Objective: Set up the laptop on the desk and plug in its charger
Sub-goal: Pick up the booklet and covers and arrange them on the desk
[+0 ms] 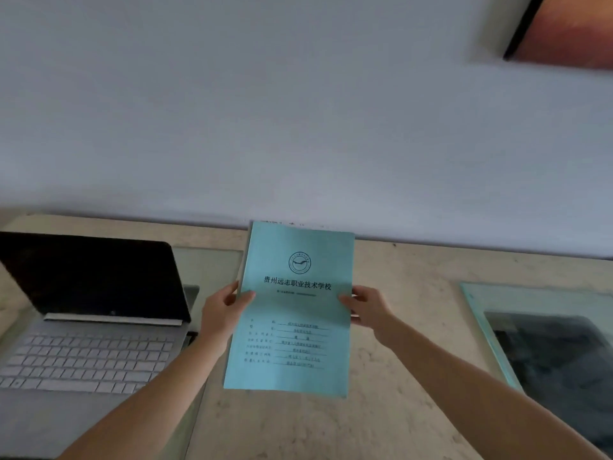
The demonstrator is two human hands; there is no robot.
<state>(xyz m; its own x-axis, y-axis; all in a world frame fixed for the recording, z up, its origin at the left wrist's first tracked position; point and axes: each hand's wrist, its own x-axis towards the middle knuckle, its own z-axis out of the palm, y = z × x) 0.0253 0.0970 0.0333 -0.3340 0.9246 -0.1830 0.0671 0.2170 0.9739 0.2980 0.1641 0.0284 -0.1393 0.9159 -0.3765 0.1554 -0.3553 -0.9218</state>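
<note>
The laptop (89, 327) sits open at the left edge of the tabletop (414, 327), with its screen dark. It looks thin, stiff and a bit heavy. It is best held by both sides of its base, not by the screen. Farther in, the left grip (222, 313) and right grip (368, 310) each pinch one side of a light, bendy blue booklet (295, 327). No charger shows.

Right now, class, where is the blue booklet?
In the head view the blue booklet is centre frame, held between left hand and right hand, right of the open laptop.
</note>
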